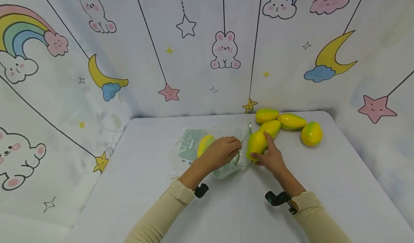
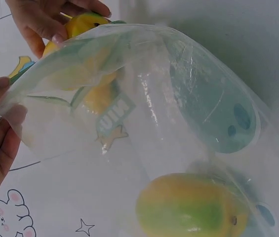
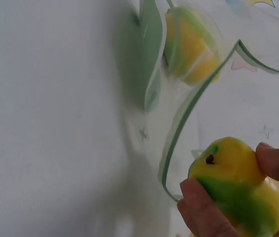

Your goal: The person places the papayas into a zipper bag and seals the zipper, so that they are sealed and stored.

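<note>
beige sleeves [image 1: 161, 214] extend over the counter [image 1: 233, 214]; the left hand [image 1: 223, 151] pinches a clear bag [image 1: 191, 147] at its edge; the right hand [image 1: 272, 158], fingers [image 3: 202, 210] partly spread, grips a yellow-green mango [image 1: 257, 145].

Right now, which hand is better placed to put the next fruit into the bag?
Probably the right hand: it holds a yellow fruit near the open bag, which the left hand pinches.

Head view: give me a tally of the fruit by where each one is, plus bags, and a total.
Fruit in the bag: 1
Fruit in the right hand: 1
Loose fruit on the table: 4
Clear bag with green print: 1
Total: 7 (6 fruit, 1 bag)
</note>
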Demonstrator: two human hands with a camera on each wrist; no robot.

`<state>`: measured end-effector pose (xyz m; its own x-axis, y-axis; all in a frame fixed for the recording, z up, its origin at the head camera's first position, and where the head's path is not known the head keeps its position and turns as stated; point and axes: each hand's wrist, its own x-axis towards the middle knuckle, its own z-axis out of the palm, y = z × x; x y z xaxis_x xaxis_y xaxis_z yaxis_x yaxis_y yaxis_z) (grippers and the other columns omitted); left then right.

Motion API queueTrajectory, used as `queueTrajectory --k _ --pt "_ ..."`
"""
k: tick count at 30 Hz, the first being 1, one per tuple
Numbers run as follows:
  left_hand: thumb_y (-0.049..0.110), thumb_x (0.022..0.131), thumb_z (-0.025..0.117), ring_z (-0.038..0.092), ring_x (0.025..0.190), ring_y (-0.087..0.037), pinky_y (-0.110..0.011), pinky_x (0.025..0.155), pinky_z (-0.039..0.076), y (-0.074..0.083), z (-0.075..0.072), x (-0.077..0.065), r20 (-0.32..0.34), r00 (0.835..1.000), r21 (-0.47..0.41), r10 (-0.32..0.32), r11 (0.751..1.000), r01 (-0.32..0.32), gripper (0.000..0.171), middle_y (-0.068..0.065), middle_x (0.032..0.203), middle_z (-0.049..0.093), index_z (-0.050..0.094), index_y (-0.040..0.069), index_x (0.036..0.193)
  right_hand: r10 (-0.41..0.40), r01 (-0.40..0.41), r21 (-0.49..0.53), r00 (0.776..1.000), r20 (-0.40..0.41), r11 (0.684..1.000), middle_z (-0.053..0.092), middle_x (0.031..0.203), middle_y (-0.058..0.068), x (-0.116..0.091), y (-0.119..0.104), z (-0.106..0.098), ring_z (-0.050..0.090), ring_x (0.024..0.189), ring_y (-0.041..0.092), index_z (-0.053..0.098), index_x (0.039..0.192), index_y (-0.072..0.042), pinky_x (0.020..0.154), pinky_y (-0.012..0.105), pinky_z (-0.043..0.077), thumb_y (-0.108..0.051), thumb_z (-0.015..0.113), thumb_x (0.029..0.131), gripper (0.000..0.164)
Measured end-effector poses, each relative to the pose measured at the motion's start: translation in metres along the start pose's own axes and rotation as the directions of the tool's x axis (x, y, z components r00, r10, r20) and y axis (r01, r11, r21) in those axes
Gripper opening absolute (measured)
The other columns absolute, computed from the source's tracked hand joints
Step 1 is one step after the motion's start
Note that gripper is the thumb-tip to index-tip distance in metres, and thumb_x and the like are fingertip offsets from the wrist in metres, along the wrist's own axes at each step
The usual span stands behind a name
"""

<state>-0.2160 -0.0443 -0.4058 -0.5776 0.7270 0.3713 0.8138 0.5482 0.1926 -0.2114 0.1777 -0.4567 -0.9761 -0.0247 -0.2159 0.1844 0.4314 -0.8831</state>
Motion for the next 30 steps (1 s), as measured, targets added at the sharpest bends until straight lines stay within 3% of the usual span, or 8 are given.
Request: queueTrajectory --k 7,14,21,30 --pt "0.01 0.095 0.064 0.064 0.093 -0.013 -0.02 0.088 0.053 -0.001 0.0 -0.002 0.01 1.0 -0.007 0.0 1.0 0.0 0.01 0.001 0.103 0.068 0.069 0.009 0.103 -0.025 0.025 -0.007 1.0 0.015 1.0 0.027 0.153 0.027 -0.001 -0.003 0.013 0.054 0.116 0.042 0.002 0.158 -0.021 0.075 0.033 0.061 -0.02 0.075 0.088 0.102" --pt "0.01 0.095 0.064 0.064 0.094 -0.012 -0.02 0.089 0.052 -0.001 -0.001 -0.001 0.012 1.0 -0.026 -0.004 1.0 0.004 0.01 0.0 0.104 0.068 0.069 0.008 0.103 -0.084 0.083 0.012 0.994 0.07 0.996 0.03 0.153 0.026 0.004 -0.007 0.023 0.062 0.102 0.034 0.002 0.159 -0.023 0.073 0.033 0.061 -0.018 0.073 0.089 0.099" --pt "0.01 0.093 0.067 0.061 0.097 -0.013 -0.02 0.091 0.05 -0.002 0.0 -0.003 -0.006 1.0 -0.02 0.02 1.0 -0.02 0.009 0.002 0.106 0.069 0.07 0.01 0.102 -0.087 0.086 0.011 0.988 0.129 0.996 0.019 0.16 0.023 0.01 -0.009 0.03 0.058 0.111 0.037 0.001 0.159 -0.022 0.074 0.035 0.061 -0.013 0.068 0.091 0.096" --pt "0.01 0.094 0.066 0.061 0.093 -0.013 -0.021 0.085 0.049 -0.005 0.002 -0.007 -0.009 0.998 -0.027 0.059 0.998 -0.059 0.005 0.002 0.102 0.069 0.069 0.011 0.096 -0.061 0.05 0.067 0.981 0.182 0.997 0.029 0.153 0.029 0.02 -0.011 0.046 0.06 0.109 0.037 0.005 0.159 -0.025 0.073 0.035 0.061 -0.011 0.065 0.091 0.092"
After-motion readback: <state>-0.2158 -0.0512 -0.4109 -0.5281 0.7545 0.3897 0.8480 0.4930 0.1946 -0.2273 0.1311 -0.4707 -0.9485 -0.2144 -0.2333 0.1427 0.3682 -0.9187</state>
